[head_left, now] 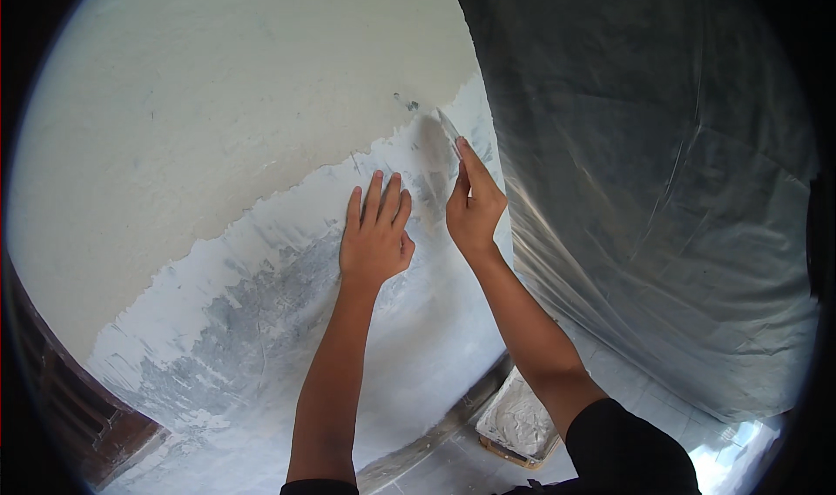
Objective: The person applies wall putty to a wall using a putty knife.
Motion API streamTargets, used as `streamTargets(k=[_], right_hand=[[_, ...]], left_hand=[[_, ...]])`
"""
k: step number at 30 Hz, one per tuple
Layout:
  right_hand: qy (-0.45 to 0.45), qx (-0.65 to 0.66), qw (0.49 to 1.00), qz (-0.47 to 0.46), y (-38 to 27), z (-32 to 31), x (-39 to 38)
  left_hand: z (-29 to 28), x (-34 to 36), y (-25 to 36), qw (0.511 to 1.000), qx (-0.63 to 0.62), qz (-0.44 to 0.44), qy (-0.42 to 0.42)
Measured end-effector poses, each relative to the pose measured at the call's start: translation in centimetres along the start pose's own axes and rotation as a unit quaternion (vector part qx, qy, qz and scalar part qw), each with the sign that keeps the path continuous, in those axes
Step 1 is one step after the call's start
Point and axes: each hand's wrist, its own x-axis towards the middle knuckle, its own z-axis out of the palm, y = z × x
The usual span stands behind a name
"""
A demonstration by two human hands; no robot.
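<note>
My left hand lies flat against the wall with its fingers spread, and holds nothing. The palm rests where white filler meets bare grey patches. To its right and a little higher, my right hand is closed on a thin putty knife, seen nearly edge-on, its blade tipped up and to the left against the wall. Most of the handle is hidden in the fingers. Beside the blade a soft shadow falls on the white filler band, whose ragged upper edge borders older cream paint. Small dark chips mark the paint just left of the blade.
Grey translucent plastic sheeting hangs along the right, close to my right arm. A tray of white filler paste stands on the tiled floor below that arm. Dark brown slatted woodwork is at the lower left.
</note>
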Motion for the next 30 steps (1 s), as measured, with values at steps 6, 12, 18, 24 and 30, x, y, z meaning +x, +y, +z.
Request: streamTargets(k=[6, 12, 18, 24, 30], right_hand=[[0.051, 0.42, 0.804, 0.417, 2.7, 0.1, 4.2], [-0.001, 0.485, 0.71, 0.51, 7.4, 0.9, 3.0], [0.179, 0.29, 0.885, 0.318, 8.6, -1.2, 3.6], [0.01, -0.087, 0.994, 0.067, 7.5, 0.7, 4.8], [-0.038, -0.166, 0.985, -0.025, 9.9, 3.8, 3.1]], left_hand=[[0.0, 0.1, 0.1, 1.0, -0.009, 0.003, 0.013], [0.2, 0.2, 0.3, 1.0, -0.012, 0.005, 0.016], [0.4, 0.2, 0.3, 1.0, -0.001, 0.003, 0.008], [0.4, 0.1, 0.1, 1.0, 0.002, -0.003, 0.006], [0.3, 0.0, 0.2, 1.0, 0.002, -0.001, -0.002]])
